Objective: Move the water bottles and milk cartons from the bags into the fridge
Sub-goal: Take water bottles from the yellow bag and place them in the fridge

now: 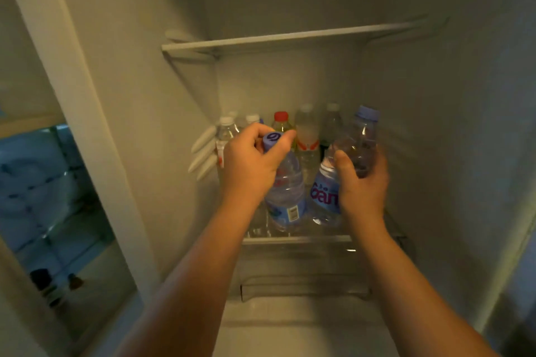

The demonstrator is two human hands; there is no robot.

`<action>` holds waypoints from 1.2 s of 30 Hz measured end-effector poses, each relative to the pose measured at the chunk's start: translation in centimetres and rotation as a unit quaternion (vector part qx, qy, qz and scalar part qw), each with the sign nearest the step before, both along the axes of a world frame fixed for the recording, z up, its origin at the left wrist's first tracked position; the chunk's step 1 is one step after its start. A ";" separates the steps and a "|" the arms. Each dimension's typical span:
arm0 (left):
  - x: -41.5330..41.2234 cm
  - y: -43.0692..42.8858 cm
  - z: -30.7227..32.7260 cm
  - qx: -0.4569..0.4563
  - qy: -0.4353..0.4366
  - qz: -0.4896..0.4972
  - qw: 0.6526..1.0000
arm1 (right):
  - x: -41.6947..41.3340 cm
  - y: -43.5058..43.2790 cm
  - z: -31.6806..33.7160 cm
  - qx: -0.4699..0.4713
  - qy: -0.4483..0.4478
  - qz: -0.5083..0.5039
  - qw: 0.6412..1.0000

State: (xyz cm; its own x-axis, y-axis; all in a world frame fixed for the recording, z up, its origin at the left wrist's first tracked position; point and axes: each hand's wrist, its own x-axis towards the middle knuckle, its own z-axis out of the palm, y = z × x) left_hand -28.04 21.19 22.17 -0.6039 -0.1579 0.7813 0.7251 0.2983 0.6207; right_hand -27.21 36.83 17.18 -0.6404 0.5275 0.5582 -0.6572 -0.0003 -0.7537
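L hand (pixel 249 162) is wrapped round the neck and purple cap of a water bottle (pixel 285 197), fingers closed tight, bottle tilted w/ base over the glass shelf (pixel 298 238). R hand (pixel 361 182) grips a second water bottle (pixel 352 153) around its middle, cap pointing up and back, just right of the first. Both sit above the shelf's front half. Behind them, at the shelf's back, a row of upright bottles (pixel 307 136), one w/ a red cap (pixel 281 116), blocks the rear. Upper shelf (pixel 290 37) above is bare.
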 end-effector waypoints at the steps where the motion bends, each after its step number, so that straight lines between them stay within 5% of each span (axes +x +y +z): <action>1: -0.8 0.7 -0.2 -0.005 -0.013 -0.011 1.000 | -0.5 0.6 0.0 0.004 -0.011 -0.004 1.000; 19: -7.8 7.1 -3.9 -0.071 -0.064 -0.074 0.993 | -2.1 5.2 -4.8 0.114 -0.170 -0.026 0.978; 25: -6.5 6.5 -7.3 -0.018 -0.108 -0.212 0.971 | -1.2 5.3 -5.6 0.124 -0.174 -0.001 0.977; 36: -5.3 3.3 -12.3 -0.063 -0.193 -0.225 0.953 | -0.4 7.4 -8.6 0.249 -0.304 0.021 0.919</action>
State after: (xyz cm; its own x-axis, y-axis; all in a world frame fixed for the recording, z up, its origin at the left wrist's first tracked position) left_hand -33.31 24.53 9.84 -0.8343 0.2646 0.4836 0.5228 0.1013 0.8464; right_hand -27.57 44.19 8.62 -0.9280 0.2712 0.2555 -0.1213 0.4287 -0.8953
